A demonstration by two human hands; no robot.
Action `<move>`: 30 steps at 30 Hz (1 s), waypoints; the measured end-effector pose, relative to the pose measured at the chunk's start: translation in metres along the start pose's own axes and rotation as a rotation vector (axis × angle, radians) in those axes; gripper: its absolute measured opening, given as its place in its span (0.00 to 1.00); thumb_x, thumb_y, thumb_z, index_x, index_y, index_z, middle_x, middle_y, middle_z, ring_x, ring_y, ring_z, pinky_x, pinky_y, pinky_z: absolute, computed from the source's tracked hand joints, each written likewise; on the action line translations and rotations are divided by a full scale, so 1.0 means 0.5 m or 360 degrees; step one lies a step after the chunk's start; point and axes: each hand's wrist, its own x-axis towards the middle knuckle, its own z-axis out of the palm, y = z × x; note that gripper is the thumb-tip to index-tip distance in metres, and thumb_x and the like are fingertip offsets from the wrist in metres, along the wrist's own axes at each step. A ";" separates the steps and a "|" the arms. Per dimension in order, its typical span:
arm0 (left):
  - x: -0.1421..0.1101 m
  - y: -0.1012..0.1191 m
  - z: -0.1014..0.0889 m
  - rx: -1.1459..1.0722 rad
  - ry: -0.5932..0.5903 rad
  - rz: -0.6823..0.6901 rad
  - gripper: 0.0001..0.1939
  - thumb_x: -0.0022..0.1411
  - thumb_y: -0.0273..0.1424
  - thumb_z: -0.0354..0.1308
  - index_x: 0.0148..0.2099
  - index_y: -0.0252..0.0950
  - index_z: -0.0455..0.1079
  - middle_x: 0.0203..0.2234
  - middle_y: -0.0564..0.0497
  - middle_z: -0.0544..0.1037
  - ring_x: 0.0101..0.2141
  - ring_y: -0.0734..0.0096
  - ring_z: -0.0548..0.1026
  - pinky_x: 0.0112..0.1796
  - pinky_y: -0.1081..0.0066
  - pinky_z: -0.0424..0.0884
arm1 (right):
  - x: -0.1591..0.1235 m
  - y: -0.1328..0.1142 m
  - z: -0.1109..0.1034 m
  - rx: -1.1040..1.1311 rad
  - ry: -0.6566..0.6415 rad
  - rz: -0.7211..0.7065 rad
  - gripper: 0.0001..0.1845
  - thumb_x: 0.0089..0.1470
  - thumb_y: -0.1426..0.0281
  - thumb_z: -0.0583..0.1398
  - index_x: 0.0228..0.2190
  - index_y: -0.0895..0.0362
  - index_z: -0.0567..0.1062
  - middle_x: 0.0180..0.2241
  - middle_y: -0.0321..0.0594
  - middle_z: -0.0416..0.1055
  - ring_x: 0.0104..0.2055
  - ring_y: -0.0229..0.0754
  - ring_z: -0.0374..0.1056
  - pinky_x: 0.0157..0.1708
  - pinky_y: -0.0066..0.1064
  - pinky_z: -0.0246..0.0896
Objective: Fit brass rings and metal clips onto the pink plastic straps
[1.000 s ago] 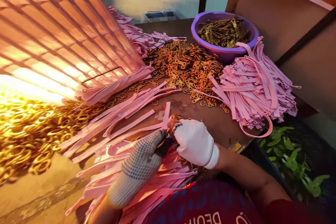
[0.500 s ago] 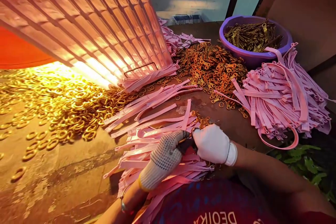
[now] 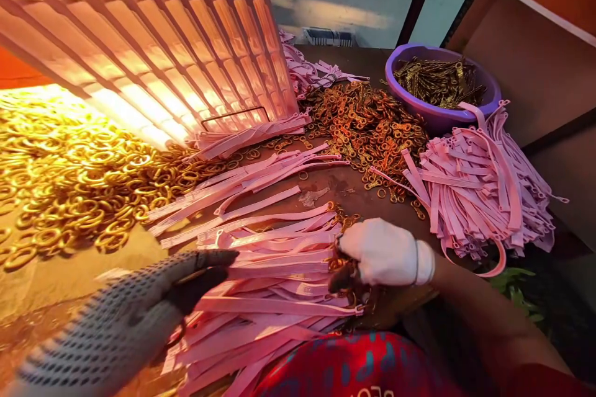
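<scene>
- Left hand [image 3: 125, 316], 8 o'clock: swung away from right hand since last frame; fingers extended, parted.
- Pink straps [image 3: 279, 307], 6 o'clock: flat, narrow, overlapping; too many to count.
- Right hand [image 3: 382, 251], 4 o'clock: curled at strap ends; can't tell if gripping.
- 1 ring heap [image 3: 125, 177], 9 o'clock.
- 1 clasp heap [image 3: 361, 121], 1 o'clock.
- 1 purple bowl [image 3: 433, 115], 2 o'clock.

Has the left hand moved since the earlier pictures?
Yes: against the purple basin, the left hand has moved leftward, away from the right hand.
</scene>
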 end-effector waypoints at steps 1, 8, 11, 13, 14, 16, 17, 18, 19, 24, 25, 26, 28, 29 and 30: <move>-0.006 0.001 0.017 -0.0011 -0.0031 -0.0159 0.12 0.49 0.43 0.69 0.36 0.46 0.83 0.20 0.52 0.81 0.10 0.71 0.63 0.09 0.74 0.54 | 0.010 0.032 -0.004 0.0082 0.0067 -0.0029 0.15 0.61 0.56 0.63 0.36 0.56 0.78 0.37 0.42 0.80 0.38 0.43 0.75 0.36 0.29 0.62; 0.020 0.052 0.163 -0.0967 -0.0562 -0.0746 0.24 0.55 0.50 0.67 0.45 0.36 0.78 0.14 0.59 0.61 0.12 0.83 0.49 0.13 0.80 0.49 | 0.193 0.288 -0.031 -0.0393 0.0552 0.1210 0.12 0.62 0.75 0.56 0.42 0.66 0.79 0.43 0.58 0.76 0.46 0.50 0.71 0.43 0.33 0.61; 0.047 0.056 0.179 -0.1304 -0.0714 -0.0896 0.27 0.57 0.51 0.64 0.48 0.33 0.77 0.23 0.51 0.73 0.13 0.84 0.54 0.12 0.79 0.52 | 0.251 0.326 -0.020 -0.0488 0.0613 0.1367 0.18 0.60 0.82 0.50 0.45 0.76 0.76 0.46 0.73 0.71 0.51 0.61 0.69 0.42 0.41 0.61; 0.057 0.052 0.175 -0.1468 -0.0764 -0.0952 0.28 0.60 0.51 0.62 0.50 0.32 0.77 0.29 0.47 0.77 0.14 0.83 0.58 0.12 0.78 0.56 | 0.259 0.339 -0.014 -0.0499 0.0625 0.1401 0.20 0.60 0.83 0.48 0.46 0.77 0.75 0.45 0.75 0.71 0.50 0.63 0.70 0.41 0.42 0.61; 0.059 0.050 0.173 -0.1507 -0.0771 -0.0970 0.27 0.60 0.49 0.61 0.51 0.32 0.76 0.30 0.46 0.78 0.14 0.83 0.58 0.13 0.78 0.56 | 0.255 0.347 -0.014 -0.0491 0.0615 0.1381 0.19 0.59 0.83 0.49 0.45 0.75 0.76 0.45 0.73 0.71 0.49 0.62 0.70 0.41 0.41 0.61; 0.059 0.049 0.169 -0.1488 -0.0745 -0.0995 0.23 0.60 0.42 0.62 0.51 0.31 0.77 0.27 0.49 0.76 0.14 0.83 0.57 0.12 0.79 0.54 | 0.238 0.366 -0.021 -0.0449 0.0580 0.1291 0.16 0.56 0.83 0.53 0.40 0.70 0.78 0.43 0.66 0.74 0.47 0.59 0.71 0.42 0.39 0.61; 0.058 0.049 0.169 -0.1446 -0.0712 -0.0991 0.20 0.60 0.39 0.62 0.50 0.30 0.77 0.24 0.51 0.74 0.13 0.83 0.57 0.12 0.79 0.53 | 0.229 0.374 -0.026 -0.0422 0.0575 0.1243 0.14 0.54 0.82 0.55 0.38 0.68 0.79 0.41 0.64 0.75 0.46 0.57 0.71 0.42 0.39 0.60; 0.056 0.051 0.170 -0.1392 -0.0674 -0.0978 0.19 0.61 0.37 0.61 0.49 0.30 0.77 0.21 0.53 0.72 0.13 0.83 0.55 0.12 0.79 0.52 | 0.220 0.378 -0.031 -0.0394 0.0589 0.1204 0.12 0.54 0.81 0.56 0.37 0.67 0.78 0.41 0.62 0.76 0.46 0.57 0.71 0.43 0.39 0.61; 0.054 0.053 0.172 -0.1337 -0.0640 -0.0953 0.18 0.62 0.36 0.60 0.49 0.30 0.76 0.20 0.55 0.70 0.12 0.83 0.54 0.12 0.79 0.51 | 0.211 0.376 -0.034 -0.0369 0.0620 0.1176 0.11 0.55 0.79 0.56 0.37 0.66 0.78 0.40 0.62 0.76 0.45 0.56 0.71 0.43 0.39 0.61; 0.044 0.048 0.182 -0.1045 -0.0661 -0.0622 0.19 0.66 0.41 0.58 0.49 0.31 0.74 0.18 0.57 0.68 0.12 0.83 0.53 0.12 0.79 0.52 | 0.164 0.238 -0.015 0.0198 0.0903 0.0651 0.15 0.68 0.70 0.48 0.47 0.61 0.71 0.40 0.49 0.77 0.40 0.44 0.72 0.42 0.32 0.66; 0.042 0.046 0.183 -0.0944 -0.0680 -0.0549 0.19 0.66 0.42 0.58 0.48 0.32 0.74 0.18 0.57 0.68 0.12 0.82 0.55 0.13 0.79 0.53 | 0.151 0.191 -0.008 0.0527 0.0930 0.0394 0.14 0.69 0.68 0.48 0.48 0.59 0.70 0.40 0.46 0.77 0.37 0.42 0.72 0.40 0.32 0.67; 0.042 0.043 0.184 -0.0824 -0.0701 -0.0493 0.18 0.66 0.43 0.57 0.46 0.33 0.74 0.19 0.57 0.69 0.13 0.81 0.56 0.13 0.79 0.54 | 0.139 0.142 -0.001 0.0751 0.0947 0.0173 0.13 0.69 0.67 0.50 0.49 0.57 0.70 0.40 0.44 0.77 0.35 0.41 0.72 0.39 0.31 0.68; 0.043 0.041 0.185 -0.0562 -0.0751 -0.0411 0.15 0.66 0.42 0.56 0.39 0.34 0.73 0.18 0.56 0.69 0.13 0.80 0.59 0.14 0.78 0.56 | 0.116 0.054 0.008 0.0860 0.0890 -0.0175 0.15 0.65 0.70 0.56 0.52 0.55 0.70 0.44 0.44 0.77 0.40 0.41 0.74 0.43 0.32 0.69; 0.045 0.041 0.185 -0.0440 -0.0753 -0.0362 0.12 0.64 0.39 0.56 0.35 0.35 0.72 0.18 0.56 0.69 0.14 0.79 0.60 0.14 0.77 0.57 | 0.108 0.019 0.009 0.0821 0.0805 -0.0295 0.18 0.62 0.73 0.58 0.54 0.54 0.70 0.45 0.44 0.77 0.43 0.42 0.74 0.46 0.33 0.69; 0.047 0.042 0.185 -0.0307 -0.0738 -0.0285 0.10 0.62 0.35 0.56 0.31 0.35 0.70 0.18 0.56 0.69 0.15 0.78 0.61 0.15 0.77 0.57 | 0.101 -0.008 0.008 0.0756 0.0712 -0.0365 0.23 0.58 0.77 0.58 0.55 0.54 0.70 0.47 0.44 0.77 0.46 0.43 0.74 0.49 0.35 0.69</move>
